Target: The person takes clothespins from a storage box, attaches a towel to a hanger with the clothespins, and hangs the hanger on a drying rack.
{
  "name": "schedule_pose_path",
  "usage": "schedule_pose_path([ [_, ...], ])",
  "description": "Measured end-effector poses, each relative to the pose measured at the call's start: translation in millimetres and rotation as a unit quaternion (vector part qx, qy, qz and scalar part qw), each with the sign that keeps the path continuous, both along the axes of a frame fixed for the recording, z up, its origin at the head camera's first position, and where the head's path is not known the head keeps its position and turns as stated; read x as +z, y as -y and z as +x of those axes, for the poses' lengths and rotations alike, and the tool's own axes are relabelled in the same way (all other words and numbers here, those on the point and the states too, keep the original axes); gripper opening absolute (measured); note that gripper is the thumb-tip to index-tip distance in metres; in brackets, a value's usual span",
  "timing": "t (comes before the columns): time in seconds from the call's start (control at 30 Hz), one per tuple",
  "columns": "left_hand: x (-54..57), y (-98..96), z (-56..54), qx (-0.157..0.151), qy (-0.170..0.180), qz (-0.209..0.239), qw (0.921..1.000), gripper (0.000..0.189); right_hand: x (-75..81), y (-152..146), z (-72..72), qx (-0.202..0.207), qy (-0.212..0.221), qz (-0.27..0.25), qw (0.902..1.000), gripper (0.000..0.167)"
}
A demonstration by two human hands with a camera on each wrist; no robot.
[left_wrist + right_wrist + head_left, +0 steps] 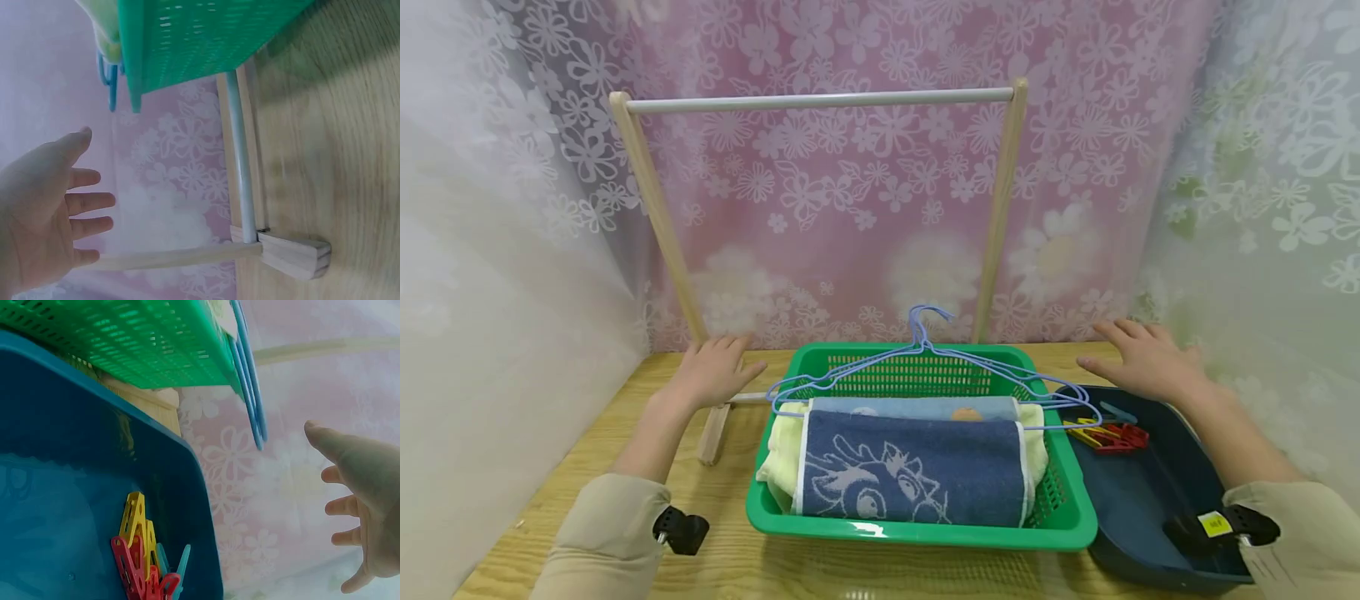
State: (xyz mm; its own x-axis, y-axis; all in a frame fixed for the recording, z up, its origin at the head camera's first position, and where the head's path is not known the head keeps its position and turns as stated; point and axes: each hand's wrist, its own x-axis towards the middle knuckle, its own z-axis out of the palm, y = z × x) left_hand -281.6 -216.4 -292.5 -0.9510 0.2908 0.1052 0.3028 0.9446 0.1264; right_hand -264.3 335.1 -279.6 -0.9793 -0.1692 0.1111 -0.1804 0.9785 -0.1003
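My left hand (713, 371) hovers left of the green basket (925, 533), fingers spread and holding nothing. Over the dark blue basin (1120, 492) on the right, my right hand (1150, 362) is likewise spread, with nothing in it. Several blue-violet hangers (919, 343) lie across the basket, hooks pointing up. In front of them, a dark blue towel (917, 471) with a cartoon face covers part of a light blue towel (917, 407). Pale yellow cloth (784, 450) shows at both sides. Red, yellow and blue clothespins (140, 550) lie in the basin.
Behind the basket stands a wooden rack with a white top bar (820, 101) and wooden posts (1000, 208). Its left foot (294, 253) rests on the wooden table (715, 517). Floral curtains (850, 225) hang behind and at both sides.
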Motion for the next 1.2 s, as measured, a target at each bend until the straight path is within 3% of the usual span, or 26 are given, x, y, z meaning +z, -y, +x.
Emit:
schedule_pose_path([
  [0.23,5.7,-5.5,0.9,-0.028,-0.028,-0.002,0.9992,0.050,7.8,11.2,10.1,0.009,-0.004,0.005,0.9999,0.079],
  [0.33,10.4,-8.9,3.0,-0.040,-0.033,0.001,0.9986,0.044,10.2,15.5,16.6,0.035,-0.021,0.008,0.9991,0.070],
  [0.7,37.8,-27.9,8.2,-0.054,-0.001,-0.004,0.9985,0.036,9.2,26.0,46.4,0.146,-0.079,0.018,0.9860,0.047],
  [0.83,46.9,-38.4,9.6,-0.065,0.012,-0.007,0.9978,0.033,6.6,29.5,55.2,0.181,-0.081,0.021,0.9798,0.039],
  [1.07,60.0,-58.3,12.1,-0.083,0.020,-0.018,0.9962,0.027,-0.5,37.2,68.4,0.253,-0.097,0.024,0.9623,0.028],
  [1.2,65.4,-70.5,11.1,-0.090,0.028,-0.029,0.9951,0.029,-2.7,41.6,74.5,0.264,-0.053,0.015,0.9631,0.024],
])
